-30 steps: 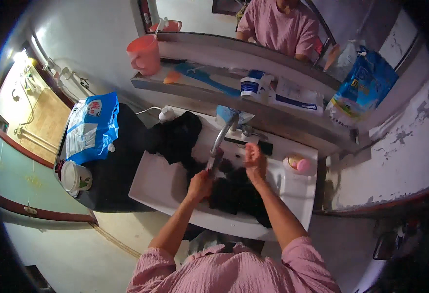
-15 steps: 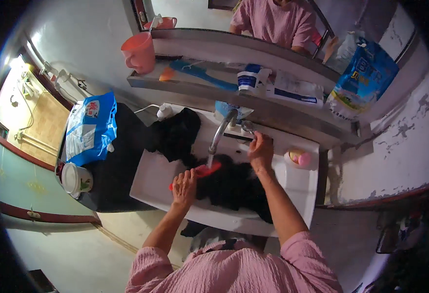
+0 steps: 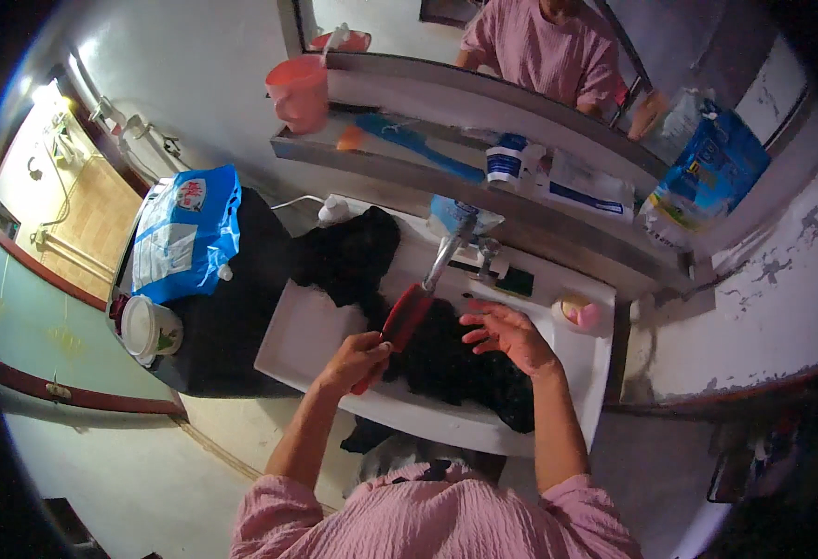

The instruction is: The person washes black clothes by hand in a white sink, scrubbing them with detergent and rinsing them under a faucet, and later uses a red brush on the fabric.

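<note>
My left hand (image 3: pixel 355 361) is closed round the handle of a red scrubbing brush (image 3: pixel 410 314), its head tilted up beneath the spout of the metal tap (image 3: pixel 439 265). Fingers spread and holding nothing, my right hand (image 3: pixel 518 339) hovers over the right part of a wet-looking black garment (image 3: pixel 460 368). That garment lies bunched in the white sink (image 3: pixel 290 328) and spreads up over its back left corner. The tap's handle (image 3: pixel 489 250) stands apart from my right hand. Whether water runs from the spout is hard to make out.
A soap dish with pink soap (image 3: pixel 580 314) sits on the sink's right side. Behind, a shelf (image 3: pixel 381 166) carries a pink cup (image 3: pixel 299 95), a blue brush (image 3: pixel 418 147) and tubes. On the left, a blue-white bag (image 3: pixel 185 228) and a white tub (image 3: pixel 150 329) rest on a dark surface.
My right hand has let go of the tap handle, come nearer to me and opened. The red brush in my left hand has swung from nearly level to steeply tilted. The view has shifted slightly.
</note>
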Demonstrator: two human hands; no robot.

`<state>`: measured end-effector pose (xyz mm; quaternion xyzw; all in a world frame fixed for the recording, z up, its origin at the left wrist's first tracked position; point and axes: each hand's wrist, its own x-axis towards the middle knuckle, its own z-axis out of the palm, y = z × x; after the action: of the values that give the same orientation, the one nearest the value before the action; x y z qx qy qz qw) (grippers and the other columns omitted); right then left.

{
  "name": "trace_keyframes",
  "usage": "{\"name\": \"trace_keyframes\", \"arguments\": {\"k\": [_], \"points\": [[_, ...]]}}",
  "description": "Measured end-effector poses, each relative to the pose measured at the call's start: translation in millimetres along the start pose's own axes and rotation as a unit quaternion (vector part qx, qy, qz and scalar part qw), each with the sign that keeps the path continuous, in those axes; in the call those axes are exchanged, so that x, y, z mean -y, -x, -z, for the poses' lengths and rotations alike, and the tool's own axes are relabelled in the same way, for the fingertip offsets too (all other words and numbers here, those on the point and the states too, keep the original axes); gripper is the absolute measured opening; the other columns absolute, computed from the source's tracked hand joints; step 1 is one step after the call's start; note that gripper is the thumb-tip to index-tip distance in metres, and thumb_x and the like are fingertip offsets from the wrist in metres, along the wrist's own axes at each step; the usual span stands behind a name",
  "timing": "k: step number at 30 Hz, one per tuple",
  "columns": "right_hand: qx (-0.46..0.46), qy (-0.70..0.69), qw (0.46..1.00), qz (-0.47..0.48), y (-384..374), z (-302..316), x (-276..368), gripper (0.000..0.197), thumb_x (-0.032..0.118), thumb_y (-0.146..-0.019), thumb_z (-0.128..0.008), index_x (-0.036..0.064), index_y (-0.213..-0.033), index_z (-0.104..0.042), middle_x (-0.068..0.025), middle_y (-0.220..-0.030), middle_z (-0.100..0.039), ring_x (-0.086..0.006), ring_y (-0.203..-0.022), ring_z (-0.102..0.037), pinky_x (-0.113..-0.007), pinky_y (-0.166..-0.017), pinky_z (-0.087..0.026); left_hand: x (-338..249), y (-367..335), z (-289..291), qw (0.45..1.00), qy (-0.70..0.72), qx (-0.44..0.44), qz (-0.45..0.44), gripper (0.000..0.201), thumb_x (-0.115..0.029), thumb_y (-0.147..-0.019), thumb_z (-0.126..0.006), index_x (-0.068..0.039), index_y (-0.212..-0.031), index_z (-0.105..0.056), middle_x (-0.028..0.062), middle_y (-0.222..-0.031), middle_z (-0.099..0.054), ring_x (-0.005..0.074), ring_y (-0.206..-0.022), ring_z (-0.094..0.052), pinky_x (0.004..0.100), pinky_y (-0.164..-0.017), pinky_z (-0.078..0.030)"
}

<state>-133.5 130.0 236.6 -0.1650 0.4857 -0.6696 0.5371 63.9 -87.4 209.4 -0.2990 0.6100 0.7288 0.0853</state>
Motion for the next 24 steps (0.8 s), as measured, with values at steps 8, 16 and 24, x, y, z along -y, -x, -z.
{"name": "trace_keyframes", "arguments": {"k": [8,16,24], "points": [[-0.169,0.272,0.945,-0.066,-8.9,-5.7,-99.4,0.019,0.017,-0.084,-0.056,0.0023,-0.097,-0.058,-0.0069,-0.084,-0.060,-0.0150,-0.062,-0.060,-0.026,-0.054,-0.049,7.4,0.9,-4.4,0.986,-0.157,-0.049,0.026,0.021,-0.022,-0.082,-0.054,-0.006,-0.093,-0.060,0.0160,-0.076,-0.062,0.0272,-0.064,-0.061,0.0384,-0.056,-0.046],[0.042,0.275,0.958,-0.062,-23.6,-38.6,-131.7,0.037,0.023,-0.082,-0.060,0.0020,-0.111,-0.053,-0.0043,-0.089,-0.062,-0.0109,-0.067,-0.059,-0.022,-0.057,-0.046,40.7,31.6,-8.2,0.991,-0.091,-0.101,0.016,0.021,-0.026,-0.083,-0.056,-0.005,-0.080,-0.056,0.0033,-0.060,-0.052,0.0103,-0.048,-0.048,0.0245,-0.044,-0.039],[0.084,0.029,0.990,-0.110,-4.9,-91.8,-99.4,0.025,0.021,-0.079,-0.061,0.0109,-0.101,-0.055,0.0024,-0.077,-0.057,-0.0065,-0.060,-0.051,-0.019,-0.051,-0.039,70.2,84.5,-68.0,0.970,0.229,-0.058,-0.052,0.025,-0.028,-0.088,-0.052,-0.003,-0.084,-0.053,0.0028,-0.063,-0.053,0.0102,-0.052,-0.050,0.0233,-0.047,-0.041]]}}
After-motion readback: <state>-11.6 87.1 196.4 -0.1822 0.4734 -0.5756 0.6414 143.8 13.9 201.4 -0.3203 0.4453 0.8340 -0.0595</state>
